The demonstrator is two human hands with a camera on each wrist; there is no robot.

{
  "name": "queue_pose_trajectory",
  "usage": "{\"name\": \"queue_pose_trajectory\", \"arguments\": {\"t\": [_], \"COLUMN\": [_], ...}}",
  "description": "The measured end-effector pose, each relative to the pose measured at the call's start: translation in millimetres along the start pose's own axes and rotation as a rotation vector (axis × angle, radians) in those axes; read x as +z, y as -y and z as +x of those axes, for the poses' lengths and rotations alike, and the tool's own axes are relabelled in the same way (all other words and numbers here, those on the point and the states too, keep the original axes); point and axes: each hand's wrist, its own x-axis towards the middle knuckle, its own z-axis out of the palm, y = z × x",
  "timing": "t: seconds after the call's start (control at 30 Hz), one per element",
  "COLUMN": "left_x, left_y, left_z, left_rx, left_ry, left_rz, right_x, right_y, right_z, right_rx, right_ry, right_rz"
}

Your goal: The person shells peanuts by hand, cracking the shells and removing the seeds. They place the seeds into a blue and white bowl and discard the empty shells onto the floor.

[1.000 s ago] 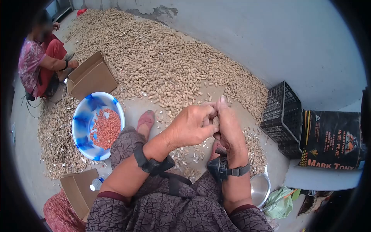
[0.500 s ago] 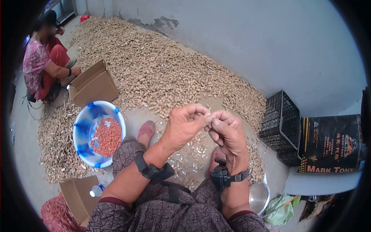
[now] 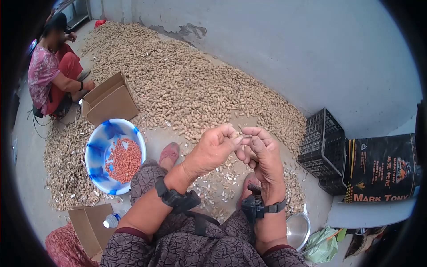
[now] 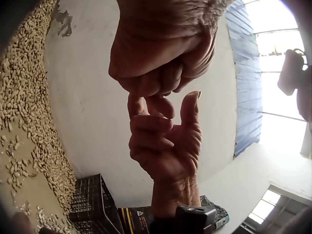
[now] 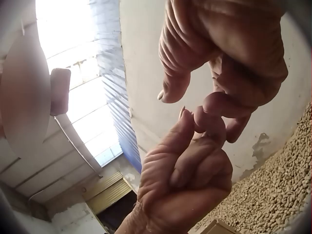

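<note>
Pinched in the left hand (image 3: pixel 212 150), with the right hand's (image 3: pixel 264 156) thumb apart, a peanut (image 3: pixel 239 135) (it seems; mostly hidden) sits right of the blue-and-white basin (image 3: pixel 94 153), likely light, brittle, best held by its ends.

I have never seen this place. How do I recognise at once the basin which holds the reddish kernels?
Find the large peanut heap by the wall. In the head view, just below the open cardboard box at the heap's left side, stands the round basin. Its blotchy blue-and-white pattern sets it apart from the plain brown box.
</note>
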Motion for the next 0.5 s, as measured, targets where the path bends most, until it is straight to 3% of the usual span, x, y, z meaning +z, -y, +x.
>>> {"name": "queue_pose_trajectory", "arguments": {"t": [0.17,0.23,0.3,0.43,0.5], "left_x": [-2,-1,0,6,1], "left_y": [9,6,10,-5,-14], "left_z": [1,-1,0,-8,-12], "left_rx": [0.034,0.023,0.101,0.091,-0.053], "left_ry": [0.118,0.156,0.21,0.165,0.213], "left_rz": [0.027,0.092,0.054,0.026,-0.01], "right_x": [-3,-5,-4,-3,-1], "right_y": [-1,-3,-2,-3,-4], "right_z": [0,2,2,1,0], "right_rx": [0.094,0.1,0.136,0.144,0.121], "right_ry": [0.099,0.255,0.232,0.21,0.188], "right_rz": [-0.11,-0.012,-0.005,0.079,0.065]}}
